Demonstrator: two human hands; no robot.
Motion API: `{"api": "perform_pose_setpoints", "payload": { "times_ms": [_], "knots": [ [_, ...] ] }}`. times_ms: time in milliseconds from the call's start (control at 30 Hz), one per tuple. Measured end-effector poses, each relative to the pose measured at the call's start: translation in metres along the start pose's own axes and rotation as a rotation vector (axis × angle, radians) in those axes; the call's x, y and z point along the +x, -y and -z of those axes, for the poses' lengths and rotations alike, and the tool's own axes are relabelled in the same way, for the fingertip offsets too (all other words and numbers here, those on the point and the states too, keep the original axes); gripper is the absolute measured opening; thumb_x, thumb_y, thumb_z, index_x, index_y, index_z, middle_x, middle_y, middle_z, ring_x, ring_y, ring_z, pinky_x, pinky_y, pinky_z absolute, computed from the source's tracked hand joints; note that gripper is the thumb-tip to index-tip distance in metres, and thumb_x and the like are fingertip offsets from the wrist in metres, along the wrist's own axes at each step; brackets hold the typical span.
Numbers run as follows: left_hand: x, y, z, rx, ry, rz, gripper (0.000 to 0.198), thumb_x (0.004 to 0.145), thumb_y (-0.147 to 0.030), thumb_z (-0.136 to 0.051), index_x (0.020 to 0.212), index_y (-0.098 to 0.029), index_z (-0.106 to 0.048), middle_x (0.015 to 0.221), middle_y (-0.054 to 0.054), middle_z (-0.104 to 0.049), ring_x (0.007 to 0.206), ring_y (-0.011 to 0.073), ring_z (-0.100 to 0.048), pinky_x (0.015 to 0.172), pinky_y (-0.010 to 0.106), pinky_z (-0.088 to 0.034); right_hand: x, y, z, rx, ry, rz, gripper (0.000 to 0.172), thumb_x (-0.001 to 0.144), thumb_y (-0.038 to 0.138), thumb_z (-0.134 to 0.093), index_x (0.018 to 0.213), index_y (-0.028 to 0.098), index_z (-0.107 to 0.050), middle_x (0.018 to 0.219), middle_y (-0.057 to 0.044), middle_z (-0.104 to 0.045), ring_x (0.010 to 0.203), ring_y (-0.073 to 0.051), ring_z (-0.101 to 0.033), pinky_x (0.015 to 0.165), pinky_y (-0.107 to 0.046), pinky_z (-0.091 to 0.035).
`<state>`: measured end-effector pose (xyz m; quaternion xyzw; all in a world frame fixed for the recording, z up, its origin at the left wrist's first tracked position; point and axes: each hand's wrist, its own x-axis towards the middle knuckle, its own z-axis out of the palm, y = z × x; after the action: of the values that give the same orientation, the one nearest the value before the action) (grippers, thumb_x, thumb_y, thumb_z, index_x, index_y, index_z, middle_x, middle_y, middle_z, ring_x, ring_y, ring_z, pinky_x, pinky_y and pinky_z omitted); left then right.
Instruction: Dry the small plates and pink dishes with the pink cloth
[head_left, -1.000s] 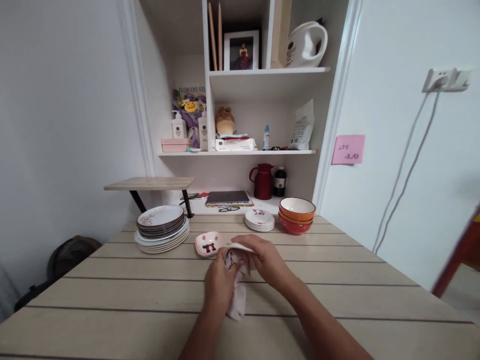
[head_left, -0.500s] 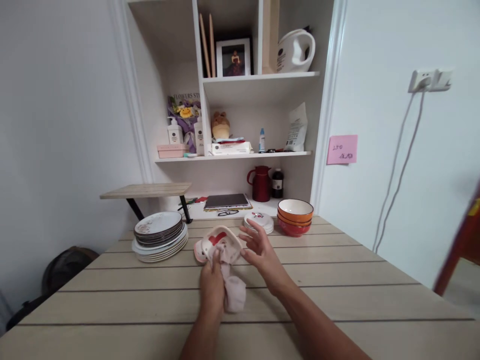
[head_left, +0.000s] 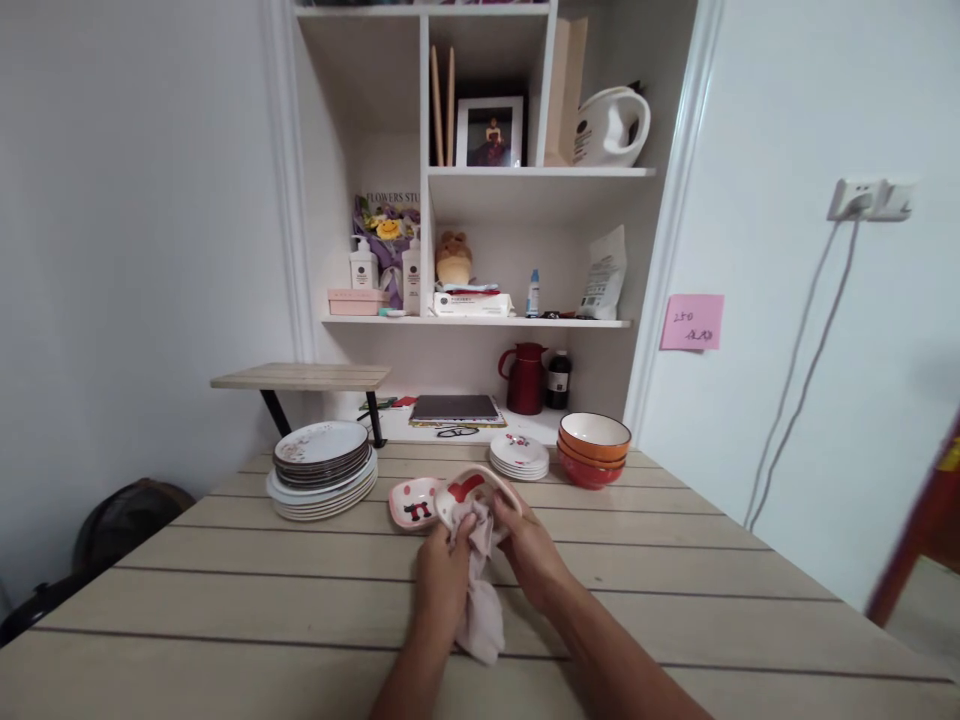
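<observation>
We appear to be wiping the patterned bowl (head_left: 454,494), tilted between our fingers: our left hand (head_left: 441,575) pinches the cloth (head_left: 481,612) against its inside, and our right hand (head_left: 534,556) grips its right rim. The next move, we judge, calls for a steady rim hold while the cloth works round. In the earlier frame our right fingers spread open beside the rim; now they close on it.

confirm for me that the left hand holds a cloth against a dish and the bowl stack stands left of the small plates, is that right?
One slip: the head view shows the bowl stack right of the small plates. The left hand does hold a cloth against a dish.
</observation>
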<state>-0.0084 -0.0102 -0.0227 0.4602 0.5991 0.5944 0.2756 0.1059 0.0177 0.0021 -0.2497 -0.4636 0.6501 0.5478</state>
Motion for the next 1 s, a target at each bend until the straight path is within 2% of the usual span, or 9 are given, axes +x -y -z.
{"api": "perform_pose_setpoints", "payload": {
  "times_ms": [100,233,300,400,533,633,833,900,1000],
  "knots": [
    [-0.003,-0.006,0.006,0.303,-0.028,-0.067,0.035,0.086,-0.045,-0.053,0.106,-0.019,-0.068,0.095,0.012,-0.074,0.089,0.0258,-0.068,0.072,0.029,-0.045,-0.002,0.005,0.005,-0.226,0.076,0.105,0.036,0.082,0.037,-0.06,0.116,0.024,-0.062,0.104,-0.003,-0.07,0.088,-0.019,-0.062,0.071,-0.027,-0.047],
    [-0.005,-0.016,0.015,0.53,-0.144,0.035,0.05,0.088,-0.04,-0.053,0.135,-0.024,-0.048,0.094,0.012,-0.075,0.077,0.0257,-0.069,0.058,0.028,-0.036,-0.006,0.013,0.007,-0.623,0.232,0.343,0.023,0.085,0.024,-0.049,0.1,0.022,-0.066,0.092,-0.003,-0.068,0.081,-0.018,-0.06,0.074,-0.027,-0.046],
    [-0.005,-0.017,0.018,0.553,-0.151,0.064,0.055,0.088,-0.038,-0.054,0.14,-0.026,-0.04,0.092,0.01,-0.075,0.075,0.0259,-0.069,0.056,0.027,-0.033,-0.008,0.016,0.009,-0.802,0.277,0.421,0.026,0.083,0.017,-0.045,0.097,0.021,-0.067,0.092,-0.003,-0.068,0.083,-0.018,-0.06,0.078,-0.027,-0.045],
    [-0.005,-0.013,0.017,0.578,-0.125,-0.007,0.047,0.089,-0.036,-0.052,0.136,-0.029,-0.046,0.092,0.007,-0.075,0.076,0.0256,-0.069,0.056,0.027,-0.032,-0.011,0.019,0.012,-0.968,0.247,0.462,0.037,0.081,0.01,-0.042,0.107,0.023,-0.065,0.103,-0.004,-0.069,0.09,-0.019,-0.062,0.082,-0.028,-0.045],
    [-0.004,-0.005,0.012,0.467,-0.126,-0.138,0.032,0.089,-0.028,-0.051,0.12,-0.028,-0.058,0.094,0.006,-0.075,0.079,0.0222,-0.069,0.061,0.026,-0.038,-0.008,0.017,0.015,-1.077,0.169,0.494,0.049,0.074,0.006,-0.043,0.114,0.026,-0.064,0.115,-0.004,-0.068,0.102,-0.02,-0.062,0.09,-0.029,-0.045],
    [-0.001,-0.006,0.012,0.274,-0.172,-0.158,0.029,0.087,-0.029,-0.052,0.114,-0.024,-0.058,0.091,0.007,-0.075,0.08,0.0212,-0.07,0.064,0.026,-0.044,-0.003,0.013,0.017,-0.995,0.056,0.531,0.054,0.071,0.004,-0.04,0.116,0.024,-0.063,0.115,-0.004,-0.069,0.105,-0.02,-0.062,0.092,-0.031,-0.046],
    [-0.007,-0.014,0.021,-0.055,-0.462,-0.236,0.033,0.085,-0.045,-0.052,0.105,-0.02,-0.058,0.093,0.01,-0.073,0.082,0.0207,-0.07,0.069,0.029,-0.052,-0.002,0.015,0.024,-1.095,-0.144,0.47,0.058,0.07,0.004,-0.039,0.12,0.025,-0.061,0.116,-0.004,-0.069,0.103,-0.021,-0.062,0.087,-0.032,-0.045],
    [-0.012,-0.014,0.02,-0.047,-0.438,-0.361,0.035,0.085,-0.048,-0.054,0.105,-0.021,-0.061,0.101,0.01,-0.071,0.091,0.0213,-0.068,0.077,0.03,-0.053,-0.005,0.017,0.021,-1.202,-0.121,0.447,0.05,0.074,0.007,-0.043,0.116,0.026,-0.063,0.114,-0.004,-0.069,0.1,-0.022,-0.062,0.083,-0.03,-0.044],
    [-0.016,-0.014,0.015,0.093,-0.282,-0.543,0.031,0.087,-0.045,-0.054,0.104,-0.022,-0.065,0.103,0.01,-0.067,0.099,0.0224,-0.064,0.09,0.035,-0.05,-0.008,0.019,0.012,-1.329,-0.035,0.462,0.035,0.08,0.018,-0.054,0.112,0.028,-0.066,0.112,-0.006,-0.07,0.097,-0.024,-0.062,0.077,-0.029,-0.043]
  ]
}}
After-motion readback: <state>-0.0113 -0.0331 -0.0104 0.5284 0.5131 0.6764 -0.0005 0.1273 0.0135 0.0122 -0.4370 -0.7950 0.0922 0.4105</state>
